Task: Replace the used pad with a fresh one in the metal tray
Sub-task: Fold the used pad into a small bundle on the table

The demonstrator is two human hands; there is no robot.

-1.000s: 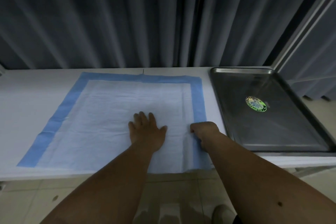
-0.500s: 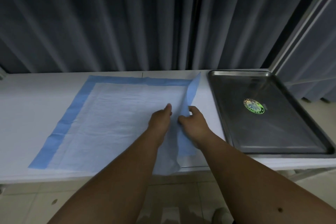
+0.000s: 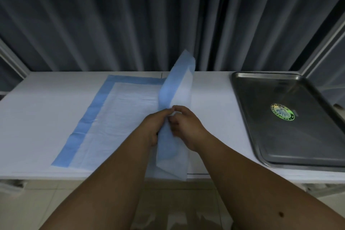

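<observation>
A white pad with a blue border (image 3: 119, 117) lies spread on the white table, left of centre. Its right side is lifted off the table and stands up as a tall fold reaching toward the curtain. My left hand (image 3: 152, 127) and my right hand (image 3: 184, 125) meet at the middle of that raised fold, and both pinch it. The pad's near right corner hangs over the table's front edge. The metal tray (image 3: 246, 117) sits bare on the right of the table, a round green sticker (image 3: 282, 111) on its bottom.
The white table (image 3: 37, 117) runs the full width, with a dark pleated curtain (image 3: 130, 20) right behind it. A pale window frame (image 3: 321, 43) slants at the right. Tiled floor shows below the table's front edge.
The pad's right side went from flat to lifted high in a standing fold. Both hands came together on it and moved left, away from the tray. The left palm no longer presses the pad.
</observation>
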